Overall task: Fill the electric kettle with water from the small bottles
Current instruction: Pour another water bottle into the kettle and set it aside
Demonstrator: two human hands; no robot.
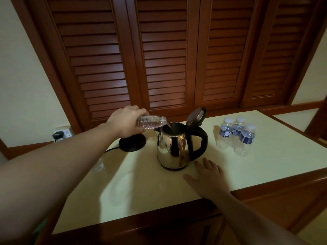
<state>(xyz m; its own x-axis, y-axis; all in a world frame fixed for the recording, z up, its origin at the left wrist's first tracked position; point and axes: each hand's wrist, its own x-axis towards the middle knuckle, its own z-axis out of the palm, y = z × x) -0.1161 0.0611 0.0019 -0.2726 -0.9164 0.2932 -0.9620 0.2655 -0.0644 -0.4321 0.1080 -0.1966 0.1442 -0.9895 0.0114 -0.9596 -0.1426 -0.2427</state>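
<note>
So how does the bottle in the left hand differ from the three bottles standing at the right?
The bottle in the left hand lies tilted over the kettle, uncapped and without a label. The three bottles stand upright with white caps and dark blue labels. All are small and clear.

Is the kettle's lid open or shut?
Open: the lid stands tilted up behind the kettle mouth while the left hand pours from a bottle.

Open tabletop (247,167) beside kettle (172,149)
</note>
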